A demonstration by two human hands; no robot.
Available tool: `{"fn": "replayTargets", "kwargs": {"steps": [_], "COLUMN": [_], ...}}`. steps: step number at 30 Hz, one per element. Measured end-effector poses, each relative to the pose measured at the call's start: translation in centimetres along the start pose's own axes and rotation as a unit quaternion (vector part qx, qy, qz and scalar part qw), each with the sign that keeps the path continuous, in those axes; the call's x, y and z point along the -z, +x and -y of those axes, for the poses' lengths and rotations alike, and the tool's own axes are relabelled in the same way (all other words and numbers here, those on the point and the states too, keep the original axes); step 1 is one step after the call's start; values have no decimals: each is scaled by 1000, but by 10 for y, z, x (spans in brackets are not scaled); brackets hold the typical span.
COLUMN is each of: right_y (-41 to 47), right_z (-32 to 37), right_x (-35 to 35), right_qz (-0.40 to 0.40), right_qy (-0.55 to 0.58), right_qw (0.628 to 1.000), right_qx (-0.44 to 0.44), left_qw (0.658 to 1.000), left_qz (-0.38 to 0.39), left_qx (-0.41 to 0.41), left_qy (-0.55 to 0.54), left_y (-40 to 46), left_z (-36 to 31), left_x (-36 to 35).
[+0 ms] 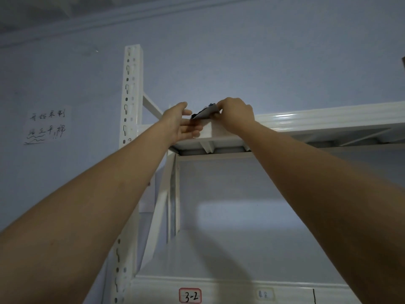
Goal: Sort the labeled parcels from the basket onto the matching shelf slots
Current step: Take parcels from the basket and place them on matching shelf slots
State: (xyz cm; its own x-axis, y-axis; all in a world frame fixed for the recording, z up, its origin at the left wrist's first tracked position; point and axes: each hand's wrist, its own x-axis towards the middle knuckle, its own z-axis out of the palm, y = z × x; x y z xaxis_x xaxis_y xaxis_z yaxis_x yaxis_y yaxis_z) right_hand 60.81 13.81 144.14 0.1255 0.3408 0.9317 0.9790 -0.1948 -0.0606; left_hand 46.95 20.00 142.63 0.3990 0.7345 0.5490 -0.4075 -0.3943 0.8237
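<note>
We reach both hands up to the top shelf: our right hand pinches a dark parcel at its edge, our left hand open beside it.

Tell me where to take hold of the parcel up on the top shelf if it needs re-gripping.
Grip the parcel by its raised front corner, coming from the front edge of the top shelf. It lies tilted there, grey flap lifted toward you; the right hand already pinches that flap. The left hand is open beside it. The parcel's rear is hidden.
</note>
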Motion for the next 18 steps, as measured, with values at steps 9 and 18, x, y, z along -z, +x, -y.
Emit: {"fn": "replayTargets", "kwargs": {"steps": [9, 18], "right_y": [-9, -57], "right_z": [-7, -4], "right_x": [-1, -2], "right_qz": [75, -157], "right_qy": [-117, 15], "right_qw": [990, 984], "right_qx": [13, 79], "left_qw": [997, 985], "left_qz": [-40, -135], "left_qx": [-15, -94], "left_qy": [60, 51], "left_y": [-19, -48], "left_z": [16, 36], "left_x": [11, 9]}}
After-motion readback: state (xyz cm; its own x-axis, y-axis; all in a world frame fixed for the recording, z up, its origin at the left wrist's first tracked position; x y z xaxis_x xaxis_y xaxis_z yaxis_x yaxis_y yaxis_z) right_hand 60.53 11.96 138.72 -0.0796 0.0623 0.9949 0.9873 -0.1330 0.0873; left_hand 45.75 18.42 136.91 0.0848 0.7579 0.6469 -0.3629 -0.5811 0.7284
